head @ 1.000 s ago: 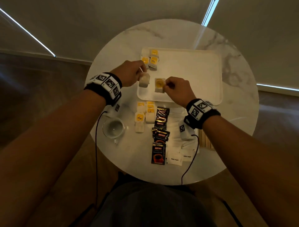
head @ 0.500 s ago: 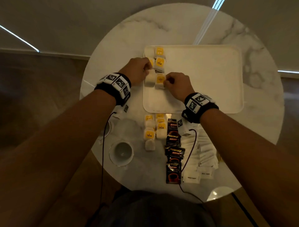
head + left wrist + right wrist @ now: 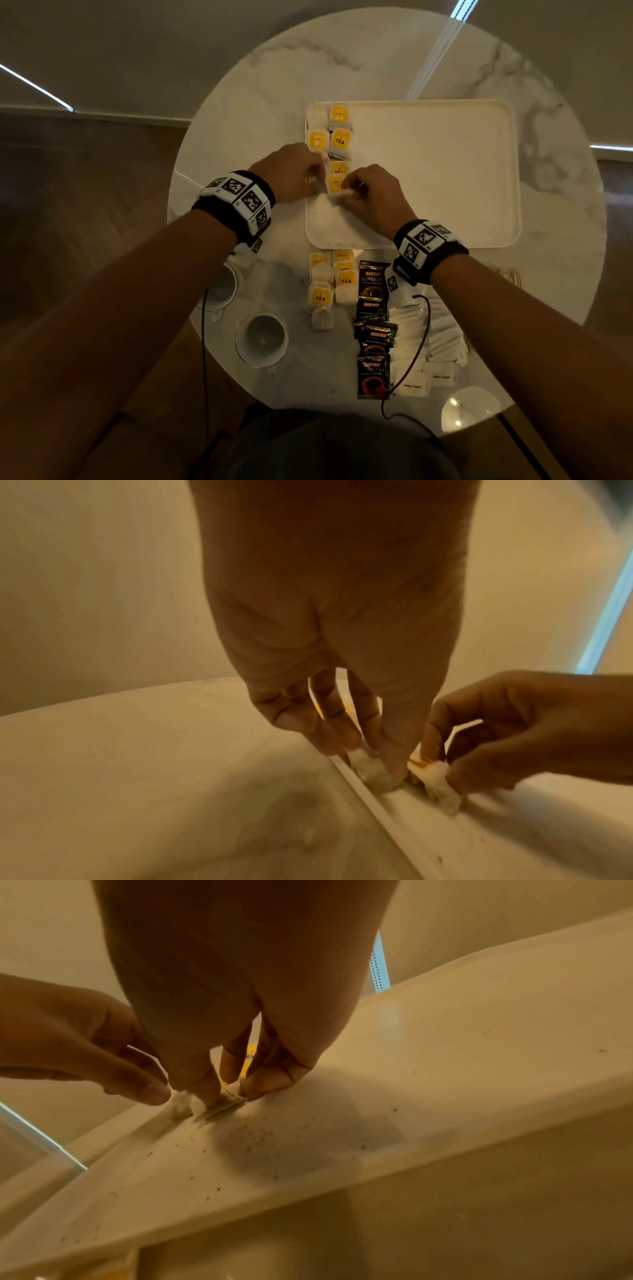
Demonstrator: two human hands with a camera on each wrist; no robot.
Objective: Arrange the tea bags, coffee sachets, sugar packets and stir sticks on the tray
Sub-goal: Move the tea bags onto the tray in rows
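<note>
A cream tray (image 3: 445, 171) lies on the round marble table (image 3: 239, 102). Several yellow-tagged tea bags (image 3: 339, 140) stand in two columns along its left side. My left hand (image 3: 308, 176) pinches a plain tea bag (image 3: 371, 773) against the tray's left rim. My right hand (image 3: 356, 192) pinches a yellow-tagged tea bag (image 3: 335, 185) just to its right, low on the tray floor (image 3: 377, 1123). More tea bags (image 3: 320, 296), black coffee sachets (image 3: 373, 284) and white sugar packets (image 3: 416, 385) lie on the table below the tray.
Two white cups (image 3: 262, 337) stand at the table's left front, one partly under my left arm. Wooden stir sticks (image 3: 510, 275) peek out beyond my right forearm. Wrist cables (image 3: 419, 342) trail over the sugar packets. The tray's right part is bare.
Both hands have carried their tea bags down onto the tray's left side, below the earlier rows. The head view has shifted, so the table sits lower and larger in frame.
</note>
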